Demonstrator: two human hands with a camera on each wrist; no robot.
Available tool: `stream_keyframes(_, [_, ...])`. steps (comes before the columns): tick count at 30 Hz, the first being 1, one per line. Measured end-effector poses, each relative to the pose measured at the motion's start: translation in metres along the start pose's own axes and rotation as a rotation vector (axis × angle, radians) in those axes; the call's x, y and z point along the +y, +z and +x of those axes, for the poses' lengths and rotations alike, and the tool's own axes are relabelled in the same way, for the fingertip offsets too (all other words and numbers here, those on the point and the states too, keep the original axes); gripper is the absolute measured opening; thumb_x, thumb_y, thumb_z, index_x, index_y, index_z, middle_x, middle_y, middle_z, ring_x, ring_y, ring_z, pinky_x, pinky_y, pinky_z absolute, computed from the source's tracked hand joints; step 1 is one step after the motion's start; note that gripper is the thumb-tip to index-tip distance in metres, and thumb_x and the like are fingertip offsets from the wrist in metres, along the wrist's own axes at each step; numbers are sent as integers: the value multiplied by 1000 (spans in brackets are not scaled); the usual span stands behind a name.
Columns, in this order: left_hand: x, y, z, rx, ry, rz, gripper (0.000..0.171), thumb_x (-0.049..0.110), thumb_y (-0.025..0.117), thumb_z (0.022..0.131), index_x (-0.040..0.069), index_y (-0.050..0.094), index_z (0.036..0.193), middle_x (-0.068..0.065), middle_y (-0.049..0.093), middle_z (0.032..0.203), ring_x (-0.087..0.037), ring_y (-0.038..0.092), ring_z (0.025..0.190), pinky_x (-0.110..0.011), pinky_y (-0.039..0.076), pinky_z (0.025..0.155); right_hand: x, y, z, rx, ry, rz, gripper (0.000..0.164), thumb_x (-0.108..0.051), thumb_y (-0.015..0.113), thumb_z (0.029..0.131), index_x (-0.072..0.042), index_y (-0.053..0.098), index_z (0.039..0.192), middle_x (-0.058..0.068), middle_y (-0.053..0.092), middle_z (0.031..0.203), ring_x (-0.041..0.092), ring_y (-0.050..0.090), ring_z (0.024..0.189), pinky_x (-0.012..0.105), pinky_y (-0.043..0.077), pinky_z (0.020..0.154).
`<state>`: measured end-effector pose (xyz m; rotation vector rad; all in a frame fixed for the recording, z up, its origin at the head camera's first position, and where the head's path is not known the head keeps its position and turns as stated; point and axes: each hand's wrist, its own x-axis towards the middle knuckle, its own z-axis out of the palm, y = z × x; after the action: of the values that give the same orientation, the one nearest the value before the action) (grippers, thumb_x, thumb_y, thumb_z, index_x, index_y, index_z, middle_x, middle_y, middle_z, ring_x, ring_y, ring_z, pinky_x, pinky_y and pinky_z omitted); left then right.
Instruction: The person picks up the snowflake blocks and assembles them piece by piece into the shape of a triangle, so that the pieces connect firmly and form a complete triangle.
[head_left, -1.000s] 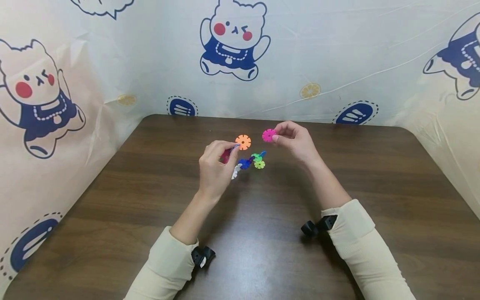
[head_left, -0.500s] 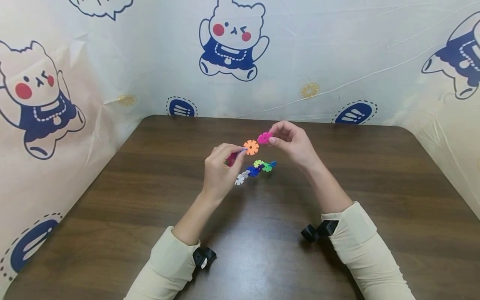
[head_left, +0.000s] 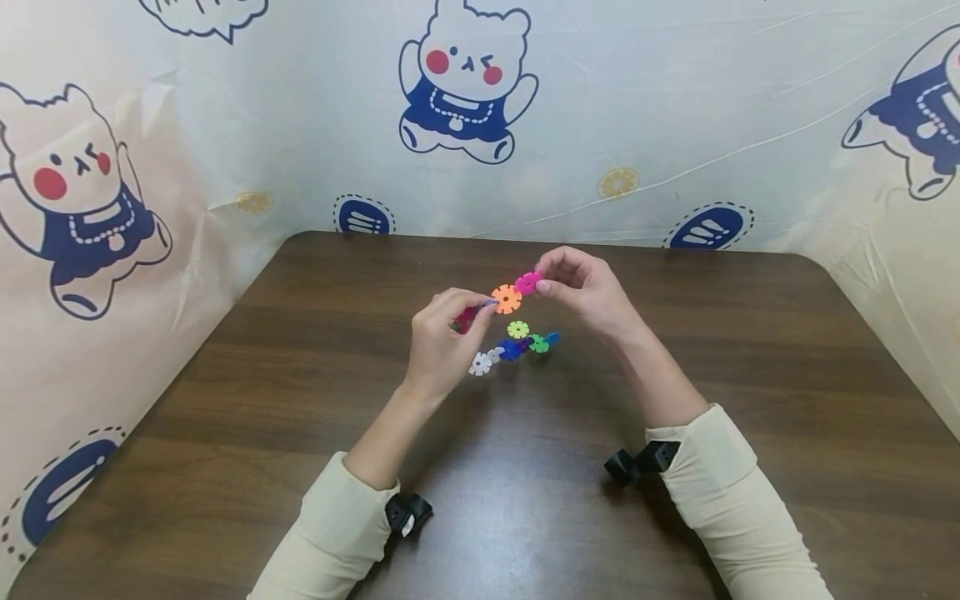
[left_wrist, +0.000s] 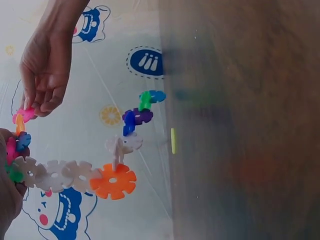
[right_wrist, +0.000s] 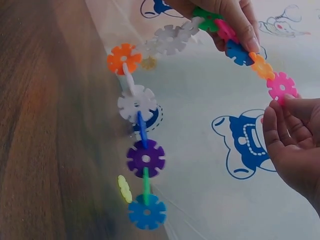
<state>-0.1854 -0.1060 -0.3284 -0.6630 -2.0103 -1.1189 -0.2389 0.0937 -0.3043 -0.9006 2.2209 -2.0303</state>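
Observation:
My left hand (head_left: pixel 442 342) pinches a chain of slotted plastic snowflake discs near its blue disc (right_wrist: pixel 240 53). A light orange disc (head_left: pixel 506 299) sticks out beyond the fingertips. Between thumb and fingers, my right hand (head_left: pixel 592 293) holds a pink disc (right_wrist: pixel 281 88), its edge meeting the orange disc's edge. From the left hand the chain droops in a curve: white discs (left_wrist: pixel 57 175), a deep orange disc (left_wrist: pixel 113 181), then white, dark blue, purple (right_wrist: pixel 145 158), green, and a blue disc (right_wrist: pixel 147 212) at the free end. The left palm hides part of the chain in the head view.
A single yellow-green disc (head_left: pixel 518 329) lies on the dark wooden table (head_left: pixel 225 400), close to the hanging chain. Behind the table rises a pale curtain (head_left: pixel 315 100) printed with cartoon bears. Black wrist cameras (head_left: pixel 408 514) sit on both cuffs.
My left hand has moved slightly right with the chain, which swung right as well. The right hand brought the pink disc left and down, from apart to meeting the light orange disc.

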Motion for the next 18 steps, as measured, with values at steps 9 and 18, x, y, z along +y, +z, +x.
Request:
stream_keyframes(9, [0,0,-4,18,-20,16,12,2,72,79,-5,68,87,-13,66,82,-18,60,71,-27,52,60,0,3,3,1,-38,-57,14,1,63,85,6,59,97,10,62,89,23,60,78,30,52,76])
stream_keyframes(18, [0,-2,-1,6,-12,31,11,2,71,79,-6,67,86,-12,65,80,-17,59,67,-27,52,59,-1,7,5,10,-33,-55,12,3,64,84,7,59,94,12,62,88,29,59,79,29,52,75])
